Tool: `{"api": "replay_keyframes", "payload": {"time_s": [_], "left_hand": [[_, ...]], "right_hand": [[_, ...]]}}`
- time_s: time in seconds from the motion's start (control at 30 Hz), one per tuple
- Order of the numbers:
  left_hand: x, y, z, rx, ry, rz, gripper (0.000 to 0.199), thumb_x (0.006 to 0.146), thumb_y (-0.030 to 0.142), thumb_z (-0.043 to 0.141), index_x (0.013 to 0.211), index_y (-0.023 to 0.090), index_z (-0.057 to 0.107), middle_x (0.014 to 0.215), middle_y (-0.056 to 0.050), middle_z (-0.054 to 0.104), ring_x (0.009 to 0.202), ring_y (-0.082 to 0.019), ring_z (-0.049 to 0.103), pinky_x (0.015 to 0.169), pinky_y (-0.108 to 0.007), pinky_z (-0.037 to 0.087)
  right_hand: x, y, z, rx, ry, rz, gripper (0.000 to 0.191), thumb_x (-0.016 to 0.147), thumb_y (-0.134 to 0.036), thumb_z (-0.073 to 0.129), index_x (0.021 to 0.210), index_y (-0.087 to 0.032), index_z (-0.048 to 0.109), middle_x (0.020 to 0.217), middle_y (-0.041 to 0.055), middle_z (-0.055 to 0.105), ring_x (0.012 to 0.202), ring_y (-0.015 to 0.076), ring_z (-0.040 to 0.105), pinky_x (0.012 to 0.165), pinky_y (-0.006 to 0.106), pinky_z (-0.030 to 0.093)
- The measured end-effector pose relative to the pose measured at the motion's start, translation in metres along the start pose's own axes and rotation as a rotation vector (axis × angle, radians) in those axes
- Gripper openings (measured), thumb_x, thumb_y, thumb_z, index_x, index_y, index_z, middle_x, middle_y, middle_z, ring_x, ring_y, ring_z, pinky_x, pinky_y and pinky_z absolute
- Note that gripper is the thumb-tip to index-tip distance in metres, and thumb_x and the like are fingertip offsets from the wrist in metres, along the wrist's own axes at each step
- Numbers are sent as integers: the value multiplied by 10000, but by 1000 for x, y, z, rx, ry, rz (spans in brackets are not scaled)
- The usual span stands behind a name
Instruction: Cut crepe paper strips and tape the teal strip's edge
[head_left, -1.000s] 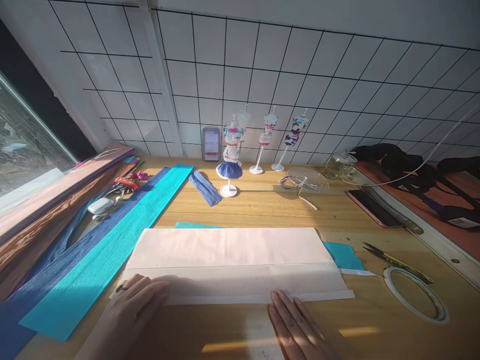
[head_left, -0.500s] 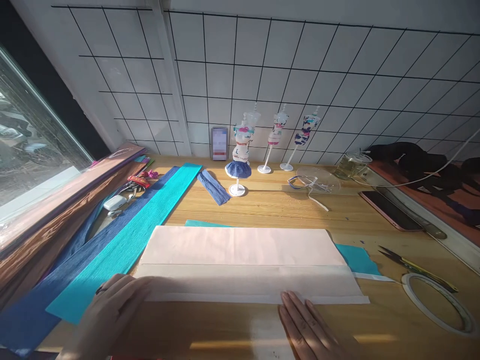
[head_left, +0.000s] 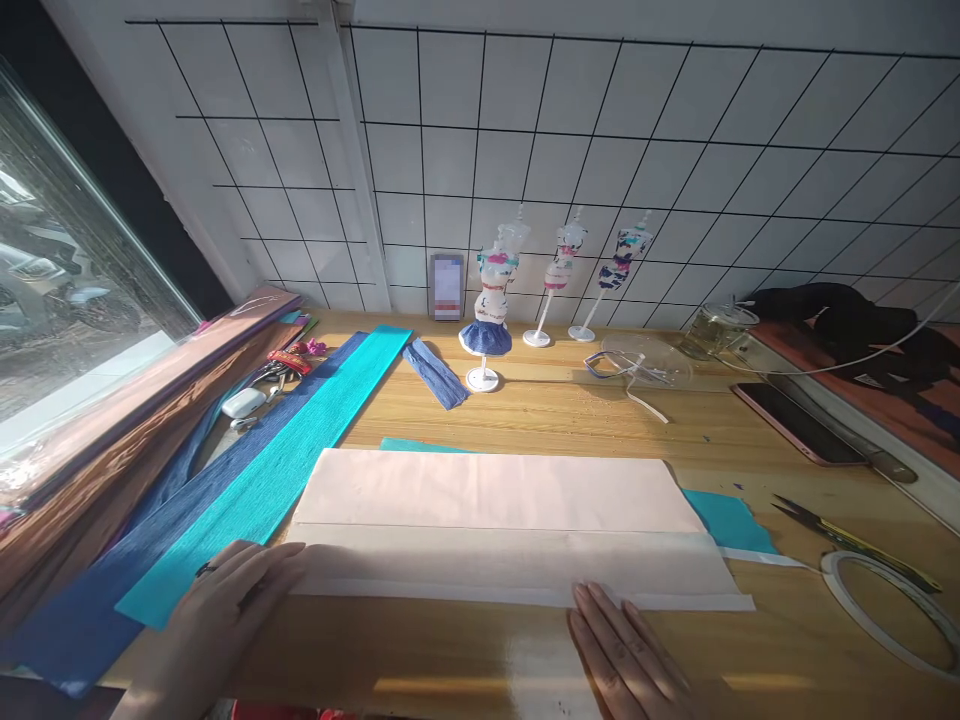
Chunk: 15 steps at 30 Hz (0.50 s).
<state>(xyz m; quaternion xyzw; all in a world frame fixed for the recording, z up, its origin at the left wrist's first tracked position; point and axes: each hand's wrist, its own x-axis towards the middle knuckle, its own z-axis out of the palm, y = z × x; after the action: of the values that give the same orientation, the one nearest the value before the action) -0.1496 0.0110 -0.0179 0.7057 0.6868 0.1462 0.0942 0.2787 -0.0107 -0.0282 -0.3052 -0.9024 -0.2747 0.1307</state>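
A wide, pale pink sheet of paper (head_left: 495, 490) lies across the table before me, with a crosswise fold line and a white strip (head_left: 517, 598) along its near edge. At the sheet's left end, my left hand (head_left: 232, 600) rests with fingers stretched onto the corner; its thumb is partly hidden. My right hand (head_left: 622, 645) lies flat and open, fingertips on the white strip right of the middle. From under the sheet's right side shows a turquoise piece (head_left: 731, 520) with a white strip running off it toward a tape roll (head_left: 892, 610).
Turquoise (head_left: 300, 440) and blue crepe strips (head_left: 90, 620) slant along the left. Small dress forms (head_left: 491, 300) and a propped phone (head_left: 448, 288) stand at the back. Scissors (head_left: 855, 540), a dark phone (head_left: 799, 423) and a glass jar (head_left: 716, 330) are on the right.
The whole view has shifted slightly, so things appear a little farther right. Both hands keep about the same places on the pink sheet.
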Motion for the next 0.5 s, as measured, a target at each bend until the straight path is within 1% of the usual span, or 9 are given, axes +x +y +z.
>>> {"api": "replay_keyframes", "payload": {"time_s": [0.13, 0.23, 0.33, 0.5], "left_hand": [[4, -1, -2, 15, 0, 16, 287, 891, 386, 355, 1022, 318, 602, 926, 43, 643, 948, -152, 552, 856, -263, 439], [6, 0, -4, 31, 9, 33, 274, 881, 370, 374, 1012, 302, 606, 893, 37, 644, 926, -152, 565, 836, -253, 451], [8, 2, -6, 31, -1, 40, 258, 875, 373, 388, 988, 302, 609, 863, 40, 641, 895, -152, 574, 822, -253, 457], [8, 4, -9, 9, -39, 33, 253, 876, 390, 391, 992, 313, 602, 873, 42, 637, 899, -158, 566, 838, -272, 448]], "right_hand": [[-2, 0, 2, -11, -9, 3, 525, 797, -552, 492, 1076, -120, 597, 1103, 132, 628, 1138, 285, 477, 982, 430, 285], [-3, 0, 3, -15, -24, 7, 523, 807, -547, 476, 1097, -126, 586, 1146, 124, 609, 1127, 274, 486, 960, 411, 311], [-3, 0, 3, -9, -35, 10, 524, 814, -543, 466, 1121, -132, 571, 1191, 119, 583, 1179, 270, 445, 990, 408, 291], [1, 0, -1, 8, -38, 20, 558, 795, -577, 482, 1105, -124, 578, 1188, 128, 586, 1225, 279, 400, 1044, 430, 225]]}}
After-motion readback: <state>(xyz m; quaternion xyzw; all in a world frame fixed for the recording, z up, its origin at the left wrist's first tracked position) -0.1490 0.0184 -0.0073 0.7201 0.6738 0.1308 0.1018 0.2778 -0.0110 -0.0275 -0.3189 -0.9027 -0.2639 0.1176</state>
